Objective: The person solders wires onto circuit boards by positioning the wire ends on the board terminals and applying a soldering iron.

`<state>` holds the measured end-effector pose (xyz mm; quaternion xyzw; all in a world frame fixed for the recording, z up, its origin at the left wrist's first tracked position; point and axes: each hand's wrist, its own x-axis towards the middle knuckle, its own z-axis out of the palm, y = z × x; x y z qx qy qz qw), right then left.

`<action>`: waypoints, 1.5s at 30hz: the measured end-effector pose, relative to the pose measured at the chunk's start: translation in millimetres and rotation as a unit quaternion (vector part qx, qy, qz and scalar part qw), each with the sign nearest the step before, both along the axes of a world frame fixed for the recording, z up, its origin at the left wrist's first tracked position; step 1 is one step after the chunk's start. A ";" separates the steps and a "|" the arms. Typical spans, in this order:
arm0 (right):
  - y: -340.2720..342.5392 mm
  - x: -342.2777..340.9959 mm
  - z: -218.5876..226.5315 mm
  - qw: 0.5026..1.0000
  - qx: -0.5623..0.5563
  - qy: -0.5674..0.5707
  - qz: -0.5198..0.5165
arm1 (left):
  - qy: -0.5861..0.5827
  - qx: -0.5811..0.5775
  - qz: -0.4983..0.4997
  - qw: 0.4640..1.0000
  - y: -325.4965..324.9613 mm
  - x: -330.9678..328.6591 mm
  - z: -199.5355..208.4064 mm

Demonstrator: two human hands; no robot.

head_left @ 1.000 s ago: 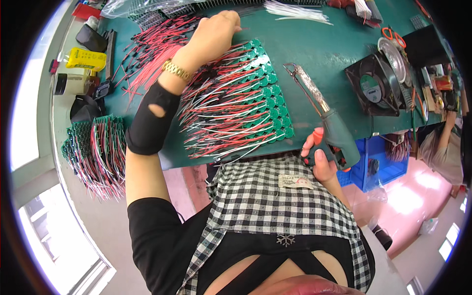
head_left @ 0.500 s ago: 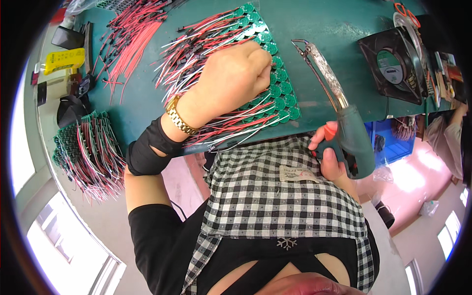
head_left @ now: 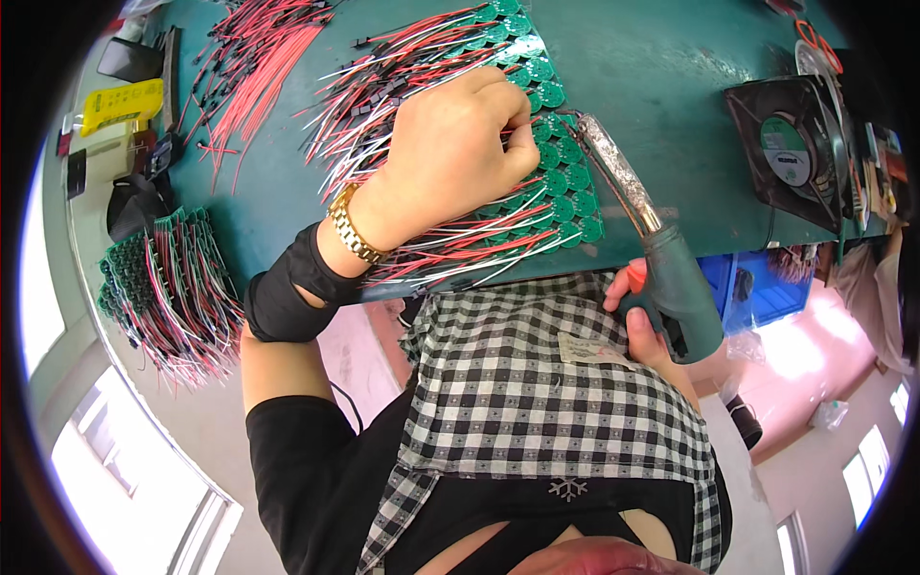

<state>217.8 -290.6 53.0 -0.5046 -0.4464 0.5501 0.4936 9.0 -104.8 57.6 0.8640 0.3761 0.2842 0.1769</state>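
My left hand (head_left: 460,144) is closed in a pinch over a panel of round green circuit boards (head_left: 572,179). A thin reddish wire end shows at its fingertips; the rest of that wire is hidden by the hand. Red and white wires (head_left: 383,91) with black connectors trail leftward from the boards, above and below my wrist. In my right hand (head_left: 640,311), a soldering gun (head_left: 682,287) with a dark grip and red trigger is held from below. Its metal barrel slants up and left, and the tip is at the boards beside my left fingertips; contact cannot be made out.
A bundle of red and black leads (head_left: 254,81) lies at the far left of the green table (head_left: 661,57). Finished-looking wired boards (head_left: 172,287) are stacked at the left edge. A black fan (head_left: 791,144) stands on the right, with a blue bin (head_left: 771,287) below.
The soldering gun's tip has moved down and left, from above bare table to the boards by my left fingertips. My left hand stays pinched over the panel, its fingers shifted slightly.
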 end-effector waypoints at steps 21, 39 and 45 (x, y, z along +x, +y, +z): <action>-3.9 8.4 -12.8 0.982 0.050 -0.177 0.040 | 0.001 -0.054 -0.021 0.998 6.3 -1.2 3.7; -2.0 -2.7 -1.4 0.999 0.009 -0.049 -0.013 | -0.004 -0.062 -0.020 0.998 7.6 -1.7 2.8; -1.7 18.4 -10.9 0.994 0.094 0.054 0.019 | -0.006 -0.057 -0.024 0.998 7.6 -3.1 2.2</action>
